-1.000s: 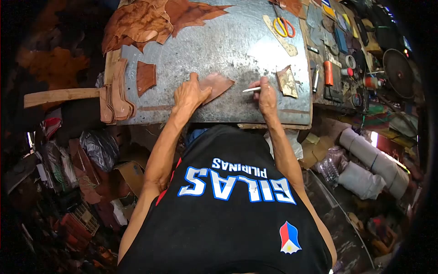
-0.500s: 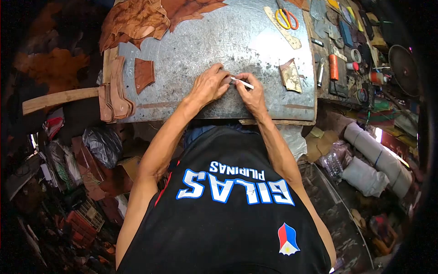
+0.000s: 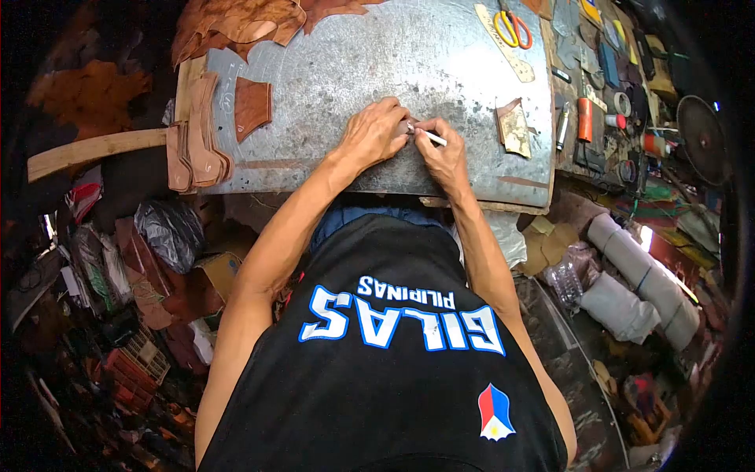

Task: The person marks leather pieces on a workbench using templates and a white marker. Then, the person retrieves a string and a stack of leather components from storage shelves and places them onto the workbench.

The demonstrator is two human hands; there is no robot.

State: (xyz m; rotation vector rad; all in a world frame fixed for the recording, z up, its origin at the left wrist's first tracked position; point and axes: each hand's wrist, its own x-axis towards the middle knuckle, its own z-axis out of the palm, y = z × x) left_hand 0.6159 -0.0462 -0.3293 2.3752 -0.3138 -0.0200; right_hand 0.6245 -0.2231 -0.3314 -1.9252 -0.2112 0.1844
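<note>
My right hand [image 3: 443, 154] pinches a slim white pen [image 3: 434, 138], its tip angled toward my left hand. On the metal-topped table [image 3: 314, 86], my left hand [image 3: 376, 132] is bent, thumb and fingers closed around a small dark brownish piece [image 3: 405, 127]. Both hands nearly meet at that piece, which the fingers mostly cover. To the left lies a brown leather piece [image 3: 252, 108] with a pale mark on it. A worn, pale-faced piece [image 3: 513, 128] rests to the right of my right hand.
Stacked leather cut-outs [image 3: 206, 141] line the left edge, with larger brown leather [image 3: 236, 27] behind. At the back right lie scissors [image 3: 511, 30] and a pale ruler-like template [image 3: 506, 47]. A side bench holds an orange cylinder [image 3: 585, 119] and several tools.
The view has shifted a little, so the table sits higher in it. Both hands stay together at the small piece, and the pen is still in my right hand.
</note>
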